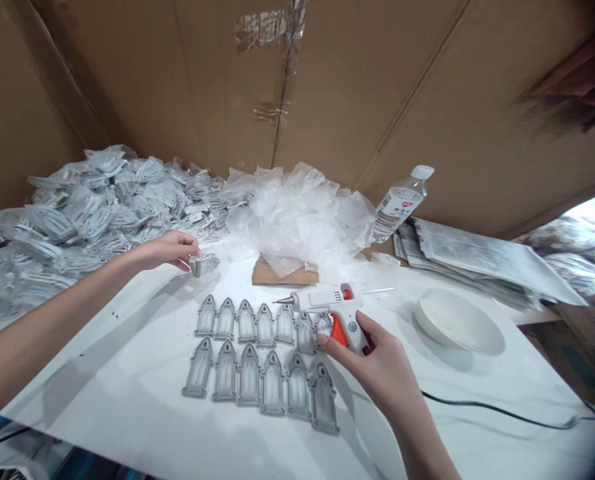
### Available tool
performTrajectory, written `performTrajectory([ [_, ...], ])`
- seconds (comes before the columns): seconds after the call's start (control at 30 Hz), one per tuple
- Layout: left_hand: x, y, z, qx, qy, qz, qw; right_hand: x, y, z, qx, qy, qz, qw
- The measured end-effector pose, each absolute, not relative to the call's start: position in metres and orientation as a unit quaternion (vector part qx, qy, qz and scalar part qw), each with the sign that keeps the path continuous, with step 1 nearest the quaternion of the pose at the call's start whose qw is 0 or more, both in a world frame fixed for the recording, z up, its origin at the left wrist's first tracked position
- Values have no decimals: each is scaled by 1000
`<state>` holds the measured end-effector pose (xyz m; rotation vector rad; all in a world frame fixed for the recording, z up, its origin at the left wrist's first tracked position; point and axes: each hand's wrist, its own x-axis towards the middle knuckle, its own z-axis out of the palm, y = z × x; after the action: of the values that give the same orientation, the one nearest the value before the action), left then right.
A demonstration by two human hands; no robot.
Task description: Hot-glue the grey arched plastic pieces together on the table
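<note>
My right hand (372, 357) is wrapped round the handle of a white and orange glue gun (322, 299), its metal nozzle pointing left. Under and in front of the gun lie two rows of small grey arch-shaped pieces (249, 377), several in each row, flat on the white table (142, 427). Farther left, my left hand (175, 250) pinches the edge of a small clear plastic bag (206, 265) with something grey inside. That bag hangs just above or touches the table; I cannot tell which.
A heap of bagged grey pieces (92, 207) covers the back left. Behind the middle are loose clear bags (302, 213) and a cardboard piece (277, 272). A tilted water bottle (400, 203), stacked flat sheets (477, 260), a white bowl (457, 323) and a black cord (497, 408) occupy the right.
</note>
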<state>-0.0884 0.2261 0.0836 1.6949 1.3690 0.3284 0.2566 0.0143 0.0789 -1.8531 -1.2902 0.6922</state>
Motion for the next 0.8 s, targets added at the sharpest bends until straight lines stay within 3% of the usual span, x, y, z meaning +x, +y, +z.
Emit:
performTrajectory([
  [0.27,-102,237,63,634,581,161,484,260,16,78,-708,-495,317,391],
  [0.53,-116,240,51,604,615,152,484,268,16,79,-625,-436,514,393],
  [0.8,-118,239,49,664,597,138,428,269,17,76,-609,-433,526,407],
])
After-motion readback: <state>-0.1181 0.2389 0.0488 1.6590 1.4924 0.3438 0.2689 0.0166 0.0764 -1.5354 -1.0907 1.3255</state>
